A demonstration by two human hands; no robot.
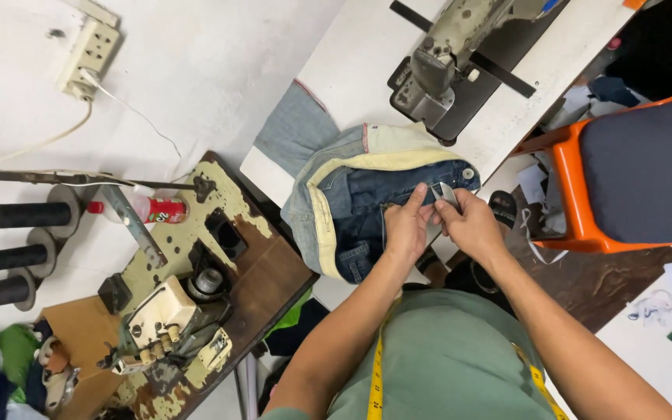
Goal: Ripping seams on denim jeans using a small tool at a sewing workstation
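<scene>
Jeans (367,198) lie inside out on the white table (351,70), just in front of the sewing machine (445,62). I see my left hand (407,229) pinching the waistband near the zipper, fingers closed on denim. My right hand (472,222) grips a small metal tool (443,192) against the same spot. A yellow tape measure (376,373) hangs down my chest, and an orange chair (624,171) stands to the right.

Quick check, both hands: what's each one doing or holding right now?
Left hand: closed, pinching the jeans at the fly.
Right hand: closed on a small pair of scissors at the jeans' waistband.
</scene>
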